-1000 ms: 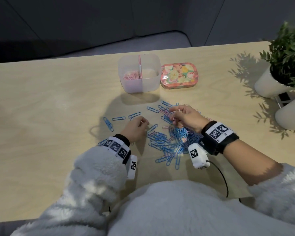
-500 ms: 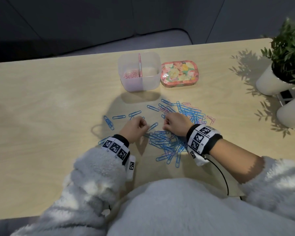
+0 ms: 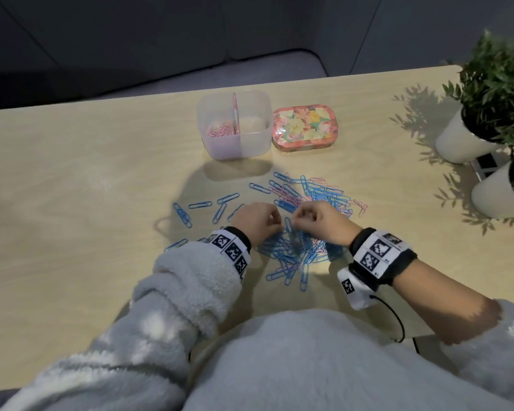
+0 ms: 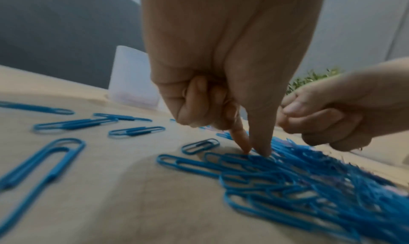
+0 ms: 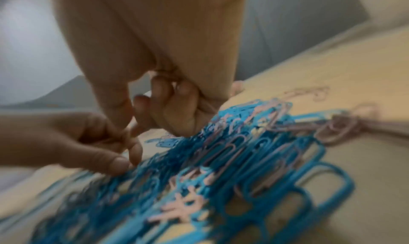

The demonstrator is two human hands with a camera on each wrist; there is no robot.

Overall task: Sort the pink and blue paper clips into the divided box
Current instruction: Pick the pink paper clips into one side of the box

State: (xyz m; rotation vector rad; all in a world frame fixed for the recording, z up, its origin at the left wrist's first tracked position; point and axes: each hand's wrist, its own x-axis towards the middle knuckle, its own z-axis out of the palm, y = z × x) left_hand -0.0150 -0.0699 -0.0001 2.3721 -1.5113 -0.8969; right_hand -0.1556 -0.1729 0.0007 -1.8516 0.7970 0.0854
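Nearest me, the pile of blue paper clips (image 3: 291,253) lay tangled on the table (image 3: 72,203), pink paper clips (image 5: 183,211) threaded through it. My left hand (image 3: 257,221) had thumb and forefinger together, tips down on the pile's edge, other fingers curled; whether a clip was pinched I couldn't tell. My right hand (image 3: 324,222), just beside it, was curled, fingertips together over the pile. Farther off stood the divided box (image 3: 235,143), pink clips in its left compartment, a floral tin (image 3: 304,127) touching its right side.

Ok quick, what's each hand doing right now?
Left hand: pinching a blue paper clip.
Right hand: curled; contents cannot be told.
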